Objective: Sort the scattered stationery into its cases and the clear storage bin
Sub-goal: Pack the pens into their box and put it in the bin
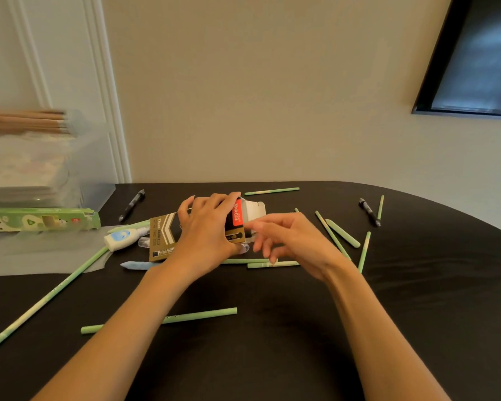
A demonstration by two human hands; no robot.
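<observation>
**Hands working at a pen box on a dark bench**

The left hand [206, 227] grips a gold-and-black pen box [168, 235] near the bench's [417, 299] far edge, its white flap open. The right hand [284, 241] hovers beside the opening, fingers loosely curled (whether they pinch anything is unclear). Green pencils [168, 319] lie scattered. A clear storage bin [93, 169] stands at the far-left corner.

Both forearms are bare from the frame's lower edge to the wrists, with no sleeve, watch, bracelet or glove on them; the left hand [207, 227] and right hand [289, 241] wear no rings
</observation>
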